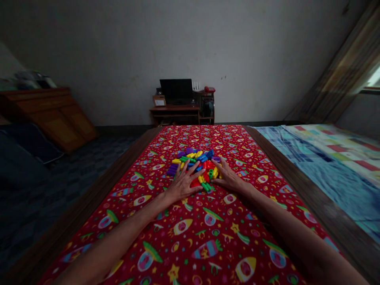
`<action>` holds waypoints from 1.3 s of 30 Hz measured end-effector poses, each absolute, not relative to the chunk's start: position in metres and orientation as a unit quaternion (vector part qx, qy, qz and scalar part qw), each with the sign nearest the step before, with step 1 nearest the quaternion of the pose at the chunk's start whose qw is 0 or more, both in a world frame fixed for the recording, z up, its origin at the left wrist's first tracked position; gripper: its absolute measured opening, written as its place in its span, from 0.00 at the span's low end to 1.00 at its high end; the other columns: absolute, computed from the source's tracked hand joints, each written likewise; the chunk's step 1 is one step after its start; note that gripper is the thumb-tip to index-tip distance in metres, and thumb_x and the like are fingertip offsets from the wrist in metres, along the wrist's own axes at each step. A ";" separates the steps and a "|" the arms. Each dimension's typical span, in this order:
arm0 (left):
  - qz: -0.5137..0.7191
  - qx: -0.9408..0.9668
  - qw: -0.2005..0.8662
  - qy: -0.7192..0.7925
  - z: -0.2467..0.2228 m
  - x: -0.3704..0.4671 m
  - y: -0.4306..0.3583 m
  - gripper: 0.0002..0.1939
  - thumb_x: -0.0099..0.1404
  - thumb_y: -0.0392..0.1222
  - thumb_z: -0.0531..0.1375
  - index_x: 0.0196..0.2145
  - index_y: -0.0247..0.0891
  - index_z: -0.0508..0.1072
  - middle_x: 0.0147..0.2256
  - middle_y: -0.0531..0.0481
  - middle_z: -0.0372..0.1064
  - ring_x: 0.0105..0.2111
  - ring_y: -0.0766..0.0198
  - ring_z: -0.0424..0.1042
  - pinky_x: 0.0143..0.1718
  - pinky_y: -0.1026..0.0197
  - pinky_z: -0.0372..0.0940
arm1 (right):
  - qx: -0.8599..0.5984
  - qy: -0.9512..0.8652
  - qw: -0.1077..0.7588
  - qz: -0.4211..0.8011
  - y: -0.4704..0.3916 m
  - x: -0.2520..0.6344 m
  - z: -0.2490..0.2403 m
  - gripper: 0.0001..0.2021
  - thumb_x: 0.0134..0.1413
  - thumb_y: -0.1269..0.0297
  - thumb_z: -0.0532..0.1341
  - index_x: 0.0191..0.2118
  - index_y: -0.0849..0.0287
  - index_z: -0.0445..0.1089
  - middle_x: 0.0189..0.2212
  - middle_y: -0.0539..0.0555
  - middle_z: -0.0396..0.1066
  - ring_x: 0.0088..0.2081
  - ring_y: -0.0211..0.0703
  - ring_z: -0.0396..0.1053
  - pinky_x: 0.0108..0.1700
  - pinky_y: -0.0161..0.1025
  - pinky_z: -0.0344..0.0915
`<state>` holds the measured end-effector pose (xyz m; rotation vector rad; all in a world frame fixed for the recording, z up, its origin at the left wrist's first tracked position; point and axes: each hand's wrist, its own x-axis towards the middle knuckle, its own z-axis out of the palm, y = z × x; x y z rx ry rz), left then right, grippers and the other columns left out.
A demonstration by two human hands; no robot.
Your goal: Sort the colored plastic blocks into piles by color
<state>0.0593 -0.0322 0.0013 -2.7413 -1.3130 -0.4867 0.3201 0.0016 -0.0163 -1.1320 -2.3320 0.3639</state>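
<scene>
A loose pile of small plastic pieces in purple, yellow, blue, green and red (203,157) lies on the red patterned cloth (208,233). My left hand (183,184) rests over the pile's left and near side, its fingers spread across some pieces. At the right edge of the pile is my right hand (228,176), fingers apart, with the fingertips beside yellow and purple pieces. Neither hand grips a piece. The pieces under my left palm are hidden.
The cloth covers a long table with dark wooden edges (314,198). Behind it stands a small desk (175,107) with a black monitor (177,91). A wooden cabinet (56,114) is at the left, and a bed with patterned covers (335,158) at the right.
</scene>
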 end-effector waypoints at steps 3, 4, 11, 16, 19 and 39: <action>-0.170 -0.886 0.024 -0.431 0.006 0.056 -0.031 0.33 0.64 0.63 0.53 0.64 0.54 0.57 0.68 0.48 0.45 0.67 0.37 0.36 0.61 0.28 0.31 | -0.433 -0.849 0.273 0.133 0.006 0.327 -0.010 0.43 0.49 0.47 0.66 0.68 0.51 0.49 0.68 0.64 0.44 0.68 0.64 0.42 0.62 0.63 0.51; -0.178 -0.885 0.023 -0.429 0.008 0.053 -0.032 0.32 0.65 0.63 0.53 0.64 0.54 0.58 0.68 0.48 0.46 0.67 0.38 0.36 0.62 0.29 0.31 | -0.439 -0.843 0.281 0.132 0.004 0.333 -0.008 0.43 0.48 0.47 0.66 0.67 0.51 0.51 0.67 0.64 0.47 0.67 0.64 0.44 0.62 0.62 0.53; -0.378 -0.746 0.011 -0.549 0.004 0.004 -0.014 0.30 0.72 0.52 0.34 0.62 0.40 0.60 0.62 0.44 0.58 0.65 0.56 0.51 0.66 0.46 0.44 | -0.501 -0.793 0.336 0.086 -0.019 0.368 -0.011 0.26 0.55 0.50 0.61 0.56 0.57 0.67 0.46 0.61 0.70 0.47 0.53 0.68 0.49 0.49 0.66; -0.431 -0.624 -0.059 -0.648 -0.019 -0.022 0.014 0.29 0.69 0.53 0.39 0.57 0.34 0.64 0.57 0.36 0.64 0.60 0.53 0.62 0.63 0.48 0.53 | -0.484 -0.828 0.282 0.024 -0.028 0.354 -0.019 0.19 0.58 0.49 0.58 0.46 0.59 0.70 0.40 0.60 0.70 0.41 0.49 0.67 0.43 0.43 0.65; -0.398 -0.620 -0.084 -0.671 -0.022 -0.027 0.017 0.28 0.67 0.51 0.41 0.54 0.31 0.66 0.55 0.34 0.66 0.58 0.51 0.64 0.62 0.46 0.54 | -0.484 -0.817 0.311 0.030 -0.014 0.366 -0.019 0.18 0.59 0.50 0.57 0.46 0.58 0.69 0.39 0.59 0.70 0.39 0.47 0.67 0.42 0.42 0.66; -0.383 -0.662 -0.062 -0.641 -0.023 -0.036 0.017 0.25 0.64 0.52 0.41 0.45 0.38 0.70 0.49 0.40 0.71 0.53 0.52 0.68 0.59 0.47 0.59 | -0.455 -0.825 0.297 0.157 0.030 0.344 0.008 0.18 0.59 0.52 0.57 0.45 0.57 0.76 0.35 0.57 0.77 0.35 0.47 0.72 0.38 0.39 0.66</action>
